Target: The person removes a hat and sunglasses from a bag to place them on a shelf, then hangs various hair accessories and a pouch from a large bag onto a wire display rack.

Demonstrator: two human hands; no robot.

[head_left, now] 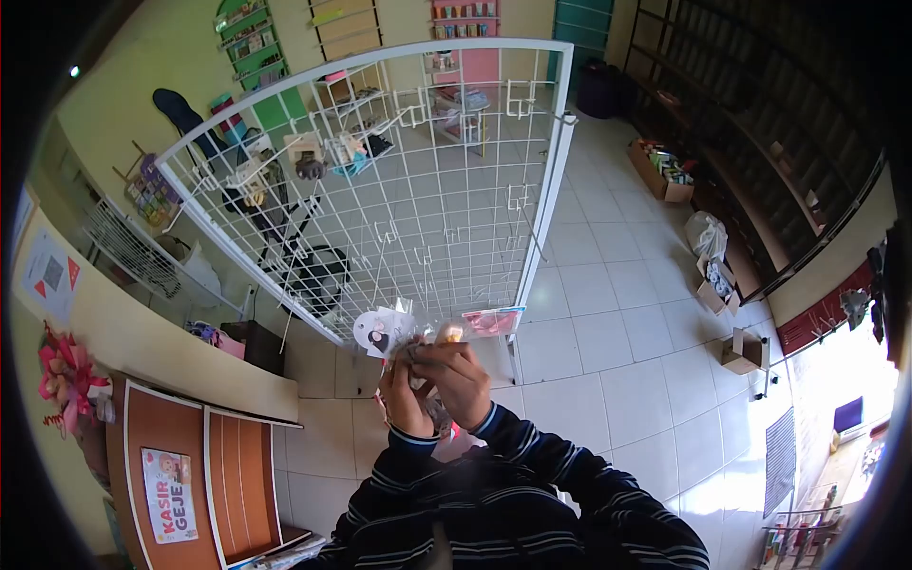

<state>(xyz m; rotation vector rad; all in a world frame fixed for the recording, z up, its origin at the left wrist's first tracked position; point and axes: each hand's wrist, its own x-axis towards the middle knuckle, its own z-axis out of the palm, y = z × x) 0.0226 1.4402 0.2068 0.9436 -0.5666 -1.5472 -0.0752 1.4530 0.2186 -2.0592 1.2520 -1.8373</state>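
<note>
My left hand (407, 397) and my right hand (456, 380) are close together at the lower middle, in front of a white wire grid rack (427, 204). Their fingers are pinched round small clear plastic packets (427, 334). A white card with a dark print (382, 331) sticks out at the left of the fingers, and a pink packet (492, 321) shows to their right. Which hand holds which packet is hidden by the fingers. Metal hooks and a few small items (350, 154) hang on the grid.
A wooden counter (242, 475) with a sign stands at lower left. Behind the grid is a black bicycle (318, 271). Dark shelves (731, 152) line the right side, with a filled cardboard box (662, 171) and an open box (744, 351) on the tiled floor.
</note>
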